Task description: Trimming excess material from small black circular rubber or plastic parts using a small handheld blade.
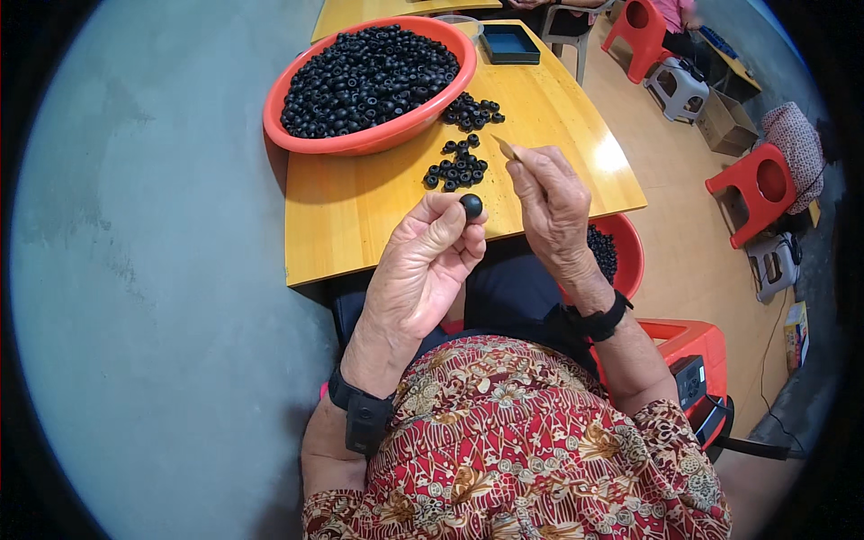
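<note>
My left hand (pixel 416 256) pinches a small round black piece (pixel 471 206) between thumb and fingers, just past the near edge of the yellow table (pixel 337 234). To its right, my right hand (pixel 553 193) grips a thin, pointed, tan-coloured blade-like tool (pixel 506 148); its tip points up and left, apart from the piece. Several black ring-like pieces with holes (pixel 457 169) lie in a loose pile beyond my left hand. A second small heap of black pieces (pixel 472 112) sits farther back, beside a large red basin (pixel 301 142) heaped with many more.
A dark tray (pixel 510 45) stands at the table's far end. Below the right edge, another red basin (pixel 634 265) holds small black pieces. Red stools (pixel 754 193), a cardboard box (pixel 725 121) and a seated person (pixel 677 22) are on the right. A grey wall (pixel 162 270) runs along the left.
</note>
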The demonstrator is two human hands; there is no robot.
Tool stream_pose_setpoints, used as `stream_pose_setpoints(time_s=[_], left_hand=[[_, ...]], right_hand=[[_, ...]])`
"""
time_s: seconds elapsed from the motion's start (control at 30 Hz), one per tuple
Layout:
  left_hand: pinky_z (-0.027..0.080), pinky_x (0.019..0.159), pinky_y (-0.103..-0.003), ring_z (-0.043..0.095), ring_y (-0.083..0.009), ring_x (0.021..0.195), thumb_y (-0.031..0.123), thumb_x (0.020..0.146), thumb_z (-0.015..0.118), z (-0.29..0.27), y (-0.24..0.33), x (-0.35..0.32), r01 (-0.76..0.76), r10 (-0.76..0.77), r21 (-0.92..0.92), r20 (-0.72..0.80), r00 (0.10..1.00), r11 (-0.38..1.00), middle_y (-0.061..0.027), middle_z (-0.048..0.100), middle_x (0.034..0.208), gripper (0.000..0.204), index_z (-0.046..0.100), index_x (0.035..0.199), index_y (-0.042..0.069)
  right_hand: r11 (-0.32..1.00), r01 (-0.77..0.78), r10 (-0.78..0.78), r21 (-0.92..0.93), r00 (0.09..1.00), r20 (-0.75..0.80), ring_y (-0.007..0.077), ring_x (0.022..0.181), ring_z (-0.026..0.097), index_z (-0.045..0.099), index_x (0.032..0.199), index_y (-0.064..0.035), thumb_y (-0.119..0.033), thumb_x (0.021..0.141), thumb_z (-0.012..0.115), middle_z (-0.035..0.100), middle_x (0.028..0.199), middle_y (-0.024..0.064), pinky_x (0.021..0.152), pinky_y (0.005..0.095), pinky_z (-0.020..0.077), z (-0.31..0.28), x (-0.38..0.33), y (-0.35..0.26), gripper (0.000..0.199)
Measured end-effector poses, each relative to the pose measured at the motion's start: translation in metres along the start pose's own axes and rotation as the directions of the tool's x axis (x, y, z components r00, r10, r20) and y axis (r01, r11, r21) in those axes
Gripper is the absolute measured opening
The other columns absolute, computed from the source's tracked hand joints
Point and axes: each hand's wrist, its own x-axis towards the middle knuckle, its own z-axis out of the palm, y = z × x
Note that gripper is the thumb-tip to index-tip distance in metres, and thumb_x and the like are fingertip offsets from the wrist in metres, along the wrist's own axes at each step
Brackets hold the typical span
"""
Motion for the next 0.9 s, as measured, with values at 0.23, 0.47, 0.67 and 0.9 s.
stream_pose_setpoints(time_s=[0.23,0.47,0.67,0.9], left_hand=[[0.051,0.084,-0.027,0.063,-0.015,0.088,0.007,0.093,0.062,-0.005,0.0,0.001,-0.003,0.003,-0.021,0.007,1.0,1.0,-0.0075,0.065,0.099,0.01,0.062,0.103,0.005],[0.052,0.081,-0.027,0.064,-0.0117,0.087,0.007,0.093,0.062,-0.001,-0.002,0.001,-0.039,0.039,0.006,-0.047,0.998,0.999,-0.0029,0.067,0.095,0.007,0.062,0.1,0.009],[0.051,0.083,-0.029,0.064,-0.0127,0.089,0.009,0.093,0.063,-0.007,-0.002,0.0,-0.059,0.059,0.022,-0.012,0.998,0.998,-0.003,0.067,0.095,0.006,0.063,0.099,0.009],[0.052,0.083,-0.033,0.063,-0.0149,0.095,0.008,0.093,0.062,-0.006,-0.004,0.001,-0.057,0.057,0.023,-0.014,0.998,0.998,-0.0033,0.065,0.103,0.014,0.06,0.107,0.01]], right_hand=[[0.984,0.013,-0.029,0.178,0.996,0.087,0.0223,0.074,0.065,0.068,0.105,-0.0015,-0.003,0.079,0.071,0.065,0.09,0.0123,0.065,0.0314,0.0532,-0.021,0.013,-0.036,0.026],[0.976,0.114,-0.141,0.187,0.98,0.139,0.0249,0.079,0.064,0.069,0.105,-0.0024,-0.006,0.071,0.077,0.065,0.09,0.0124,0.068,0.0332,0.0531,-0.013,0.007,-0.036,0.035],[0.973,0.19,-0.208,0.129,0.969,0.137,0.0255,0.076,0.063,0.07,0.103,-0.0038,-0.002,0.064,0.077,0.065,0.088,0.0106,0.066,0.0341,0.0523,-0.011,0.004,-0.036,0.04],[0.957,0.277,-0.285,0.092,0.953,0.104,0.0249,0.075,0.063,0.069,0.101,-0.005,-0.002,0.058,0.077,0.064,0.088,0.009,0.064,0.0343,0.0523,-0.011,0.001,-0.036,0.045]])
